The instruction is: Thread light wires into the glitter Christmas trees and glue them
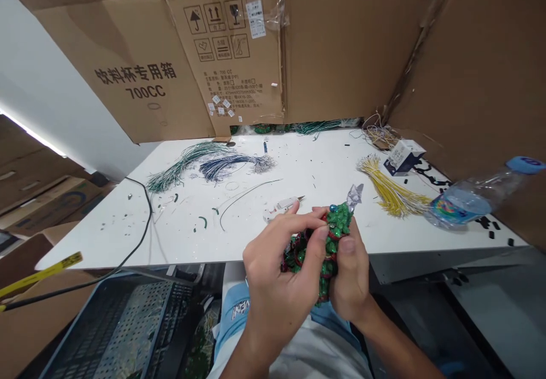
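Observation:
A small decorative Christmas tree (340,219) of shiny green tinsel is tilted between my hands, in front of the table's near edge. It has red trim, a blue bauble and a clear star (354,196) at its tip. My right hand (352,271) grips it from the right, thumb along its side. My left hand (285,271) is closed in a pinch against its upper left side, thumb and forefinger together; anything tiny between those fingertips is hidden. Just beyond my left hand lies a white tool with a pointed tip (284,206), partly covered.
On the white table (256,234) lie green wires (187,163), blue wires (226,165) and yellow wires (388,188). A small box (404,157) and a tipped water bottle (464,200) are at the right. Cardboard (350,49) walls the back. A blue crate (123,322) stands lower left; a black cable (147,219) crosses the table's left side.

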Tool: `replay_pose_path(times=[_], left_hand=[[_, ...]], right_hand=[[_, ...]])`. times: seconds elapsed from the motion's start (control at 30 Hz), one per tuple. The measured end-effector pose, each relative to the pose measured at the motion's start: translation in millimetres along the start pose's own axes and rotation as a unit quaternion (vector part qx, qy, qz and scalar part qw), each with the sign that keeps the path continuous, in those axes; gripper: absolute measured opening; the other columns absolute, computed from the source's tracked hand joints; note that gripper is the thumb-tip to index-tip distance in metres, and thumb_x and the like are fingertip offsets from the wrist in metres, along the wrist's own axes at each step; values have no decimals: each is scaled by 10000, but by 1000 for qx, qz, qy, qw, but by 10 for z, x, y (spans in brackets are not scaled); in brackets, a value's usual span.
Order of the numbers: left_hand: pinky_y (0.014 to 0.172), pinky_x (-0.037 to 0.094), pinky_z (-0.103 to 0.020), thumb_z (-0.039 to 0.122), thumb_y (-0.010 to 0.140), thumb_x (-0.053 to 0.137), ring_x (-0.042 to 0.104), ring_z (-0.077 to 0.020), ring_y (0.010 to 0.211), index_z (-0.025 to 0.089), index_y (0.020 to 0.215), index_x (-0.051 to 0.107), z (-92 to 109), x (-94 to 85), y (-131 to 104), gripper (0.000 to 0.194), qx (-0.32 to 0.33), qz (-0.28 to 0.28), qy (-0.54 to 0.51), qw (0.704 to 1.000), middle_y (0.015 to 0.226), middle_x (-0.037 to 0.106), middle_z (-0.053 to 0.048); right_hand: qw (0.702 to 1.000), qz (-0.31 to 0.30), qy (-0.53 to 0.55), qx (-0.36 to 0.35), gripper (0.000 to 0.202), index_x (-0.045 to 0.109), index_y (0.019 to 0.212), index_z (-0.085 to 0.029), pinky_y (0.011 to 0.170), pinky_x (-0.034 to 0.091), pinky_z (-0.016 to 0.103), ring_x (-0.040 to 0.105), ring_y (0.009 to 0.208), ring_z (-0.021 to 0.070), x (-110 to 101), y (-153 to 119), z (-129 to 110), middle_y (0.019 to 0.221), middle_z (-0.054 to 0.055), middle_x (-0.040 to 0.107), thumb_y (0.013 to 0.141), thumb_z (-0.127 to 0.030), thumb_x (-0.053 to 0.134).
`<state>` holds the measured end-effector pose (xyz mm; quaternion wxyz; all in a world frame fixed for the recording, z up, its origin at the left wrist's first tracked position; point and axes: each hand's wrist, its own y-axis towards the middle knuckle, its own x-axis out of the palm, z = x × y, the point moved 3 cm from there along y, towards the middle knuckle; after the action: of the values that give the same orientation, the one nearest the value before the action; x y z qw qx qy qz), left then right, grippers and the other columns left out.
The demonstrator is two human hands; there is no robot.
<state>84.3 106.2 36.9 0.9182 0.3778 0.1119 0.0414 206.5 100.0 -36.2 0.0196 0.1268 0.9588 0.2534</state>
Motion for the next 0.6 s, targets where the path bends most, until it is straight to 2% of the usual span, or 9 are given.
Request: replay_pose_path(times=[0.13, 0.4, 0.6], left_hand=[[1167, 666, -417, 65, 981, 752, 867, -185, 1050, 247, 1066, 787, 26, -40, 4, 204, -5, -16, 4, 1000, 1061, 878, 25], [931, 724, -311, 121, 1007, 739, 882, -209, 955, 247, 1031, 780, 63, -86, 24, 135, -6, -12, 71, 997, 1028, 891, -7], [851, 684, -214, 111, 1017, 725, 870, -157, 909, 236, 1072, 759, 81, -93, 3, 140, 4, -18, 114, 993, 1037, 887, -8]], right_hand=[[1000, 4, -18, -12, 346, 617, 1402, -290, 787, 621, 399, 755, 1023, 289, -40, 29, -29, 1155, 84, 765, 1150, -458, 450], [994, -14, -98, -50, 244, 637, 1232, -277, 733, 579, 353, 699, 824, 222, -56, 102, -149, 1002, 29, 723, 1154, -417, 453], [987, -14, -147, -67, 244, 616, 1234, -285, 706, 533, 348, 693, 871, 228, -57, 116, -153, 1076, 47, 747, 1157, -433, 437]])
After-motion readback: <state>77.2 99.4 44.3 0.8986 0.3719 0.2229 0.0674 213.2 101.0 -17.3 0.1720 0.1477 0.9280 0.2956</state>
